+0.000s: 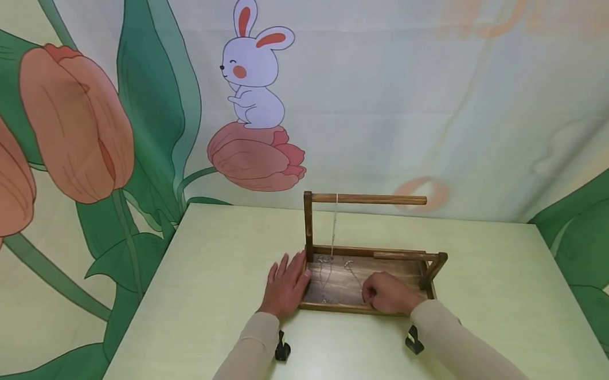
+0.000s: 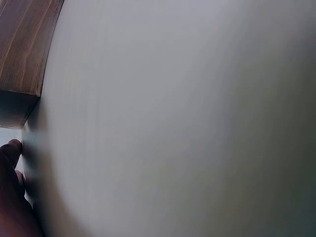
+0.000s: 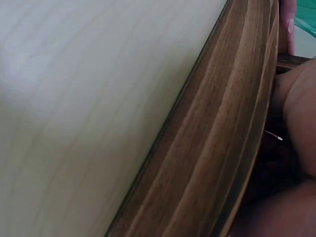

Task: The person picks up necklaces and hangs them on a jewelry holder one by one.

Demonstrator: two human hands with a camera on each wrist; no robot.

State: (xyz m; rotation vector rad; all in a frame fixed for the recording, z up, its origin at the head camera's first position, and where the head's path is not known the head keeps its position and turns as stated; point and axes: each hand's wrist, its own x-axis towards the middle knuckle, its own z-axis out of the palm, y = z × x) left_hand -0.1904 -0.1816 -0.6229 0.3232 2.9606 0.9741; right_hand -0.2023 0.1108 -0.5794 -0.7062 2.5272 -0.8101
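Note:
A brown wooden jewelry stand (image 1: 336,307) has a shallow tray, a tall left post with an upper bar, and a shorter right post with a lower bar. From the upper bar hangs a thin necklace (image 1: 334,228). Other fine chains (image 1: 323,275) lie on the tray floor. My left hand (image 1: 286,285) rests with extended fingers against the tray's left end. Inside the tray, near its front wall, my right hand (image 1: 390,293) has curled fingers and pinches a thin necklace chain (image 1: 354,274). In the right wrist view, the tray wall (image 3: 212,128) partly hides those fingers.
The stand is on a pale wood-grain table (image 1: 205,275). Behind it hangs a printed backdrop (image 1: 361,95) with tulips and a rabbit. Small black devices (image 1: 282,349) sit under both wrists.

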